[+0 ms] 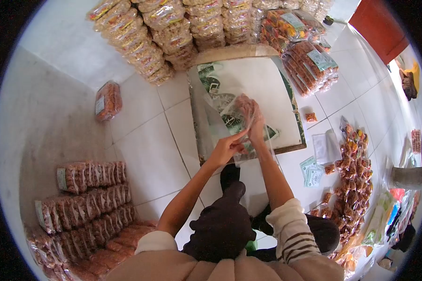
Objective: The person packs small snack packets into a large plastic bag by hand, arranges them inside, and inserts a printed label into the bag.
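Observation:
A clear plastic bag (pixel 270 136) hangs around my right hand (pixel 255 127), over the low board (pixel 286 117) with green print. At the upper end of the bag are small reddish-brown packs (pixel 244 104), against my right fingers. My left hand (pixel 229 149) is at the bag's lower left side, its index finger stretched toward my right wrist and the other fingers curled. The plastic partly covers both hands, and whether the left fingers pinch its edge cannot be made out.
Stacked snack packs (pixel 159 33) line the back wall. Brown packs (pixel 309 65) lie right of the board, near a single small pack (pixel 311 117), white plastic bags (pixel 327 148) and green labels (pixel 312 172). Packed rows (pixel 89 206) stand at left; a bundle (pixel 109 100) sits by the wall.

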{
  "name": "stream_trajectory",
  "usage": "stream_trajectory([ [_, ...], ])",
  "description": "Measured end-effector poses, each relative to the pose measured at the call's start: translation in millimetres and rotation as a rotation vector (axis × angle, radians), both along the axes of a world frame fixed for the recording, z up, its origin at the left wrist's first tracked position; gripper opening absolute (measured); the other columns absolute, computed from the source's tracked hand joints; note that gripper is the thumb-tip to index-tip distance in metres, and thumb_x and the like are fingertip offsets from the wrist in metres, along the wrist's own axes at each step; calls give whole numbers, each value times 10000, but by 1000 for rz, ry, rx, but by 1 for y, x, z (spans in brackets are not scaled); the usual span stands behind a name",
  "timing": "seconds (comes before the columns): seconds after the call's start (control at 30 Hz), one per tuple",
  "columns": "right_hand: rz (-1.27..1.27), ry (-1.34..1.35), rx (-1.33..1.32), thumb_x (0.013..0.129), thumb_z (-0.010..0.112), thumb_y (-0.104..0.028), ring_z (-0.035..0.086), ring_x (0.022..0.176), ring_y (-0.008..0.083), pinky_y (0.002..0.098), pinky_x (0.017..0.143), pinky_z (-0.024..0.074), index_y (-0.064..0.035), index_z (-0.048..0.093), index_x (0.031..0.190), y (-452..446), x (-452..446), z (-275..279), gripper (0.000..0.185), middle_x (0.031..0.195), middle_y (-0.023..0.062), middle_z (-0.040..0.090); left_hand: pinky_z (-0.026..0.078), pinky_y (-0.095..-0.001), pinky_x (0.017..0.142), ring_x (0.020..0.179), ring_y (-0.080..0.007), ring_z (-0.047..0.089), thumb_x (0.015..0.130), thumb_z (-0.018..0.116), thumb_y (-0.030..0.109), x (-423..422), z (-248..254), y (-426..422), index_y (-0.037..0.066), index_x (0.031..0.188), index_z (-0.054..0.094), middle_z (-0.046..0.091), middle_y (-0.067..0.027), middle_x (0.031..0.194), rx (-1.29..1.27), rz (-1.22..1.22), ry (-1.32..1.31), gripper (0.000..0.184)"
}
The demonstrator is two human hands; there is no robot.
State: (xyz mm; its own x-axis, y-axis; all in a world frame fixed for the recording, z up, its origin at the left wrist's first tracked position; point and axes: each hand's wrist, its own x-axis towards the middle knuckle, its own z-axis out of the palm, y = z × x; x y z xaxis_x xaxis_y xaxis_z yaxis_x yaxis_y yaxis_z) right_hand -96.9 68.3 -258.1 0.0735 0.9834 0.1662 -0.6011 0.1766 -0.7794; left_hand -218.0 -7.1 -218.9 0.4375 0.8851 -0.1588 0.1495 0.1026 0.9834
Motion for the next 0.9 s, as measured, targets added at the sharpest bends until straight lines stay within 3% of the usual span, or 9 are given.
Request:
stream_trajectory([
  [0.17, 99, 136, -151, 940, 293, -341, 407, 1175, 277, 350, 1022, 285, 66, 291, 1259, 20, -19, 6, 517, 1298, 182, 372, 475, -297, 778, 858, -148, 576, 853, 523, 41, -19, -16, 10, 106, 1310, 361, 526, -98, 1155, 1, -42, -111, 489],
  [0.27, 200, 261, -195, 925, 387, -227, 421, 1166, 254, 344, 1007, 303, 65, 319, 1239, 25, -22, 14, 434, 1267, 185, 413, 482, -323, 785, 932, -194, 554, 847, 563, 134, -30, -8, 16, 74, 1267, 353, 435, -120, 1209, 37, 9, -199, 473],
  [0.33, -48, -484, -43, 873, 482, -87, 416, 1173, 233, 347, 972, 341, 56, 361, 1207, 21, -24, 2, 383, 1225, 177, 464, 472, -305, 761, 893, -172, 545, 829, 595, 178, -30, -17, 34, 76, 1229, 341, 448, -102, 1151, -107, 285, -199, 484],
  [0.37, -48, -485, -43, 873, 482, -87, 416, 1173, 233, 347, 972, 341, 56, 361, 1207, 18, -24, 0, 383, 1225, 177, 464, 463, -287, 737, 855, -151, 536, 811, 626, 223, -29, -22, 44, 79, 1191, 330, 461, -83, 1093, -255, 557, -196, 503],
  [0.47, -70, -256, -71, 819, 546, -16, 468, 1109, 235, 343, 904, 401, 36, 387, 1173, 3, -23, -2, 392, 1168, 158, 511, 468, -277, 718, 845, -147, 518, 782, 658, 276, -11, -3, 67, 85, 1207, 312, 451, -88, 1079, -123, 798, -216, 580],
  [0.57, -448, -1022, 61, 820, 562, -61, 522, 990, 230, 338, 829, 437, 10, 404, 1150, -7, -20, -20, 373, 1079, 136, 545, 496, -346, 762, 984, -229, 517, 734, 702, 239, 2, 17, 76, 84, 1262, 322, 377, -153, 1217, -215, 555, -282, 669],
  [0.77, -393, -161, -340, 819, 521, -39, 531, 873, 247, 374, 764, 434, -14, 444, 1100, -4, -23, -14, 292, 948, 128, 538, 440, -334, 866, 1160, -240, 413, 697, 733, 186, 19, -42, 79, 88, 1322, 309, 322, -111, 1335, 84, 517, -86, 761],
  [0.83, -476, -842, -86, 822, 497, -13, 532, 865, 237, 358, 750, 437, -8, 466, 1074, -9, -14, -12, 254, 942, 133, 531, 409, -329, 900, 1164, -237, 411, 693, 735, 184, 19, -50, 78, 76, 1321, 309, 326, -108, 1338, 56, 510, -121, 766],
  [0.9, -545, -936, 26, 852, 471, -66, 532, 860, 236, 351, 744, 437, -5, 475, 1062, -18, -11, -6, 219, 932, 133, 527, 378, -324, 934, 1167, -233, 409, 689, 737, 181, 21, -50, 76, 65, 1320, 308, 330, -106, 1341, 30, 501, -160, 771],
])
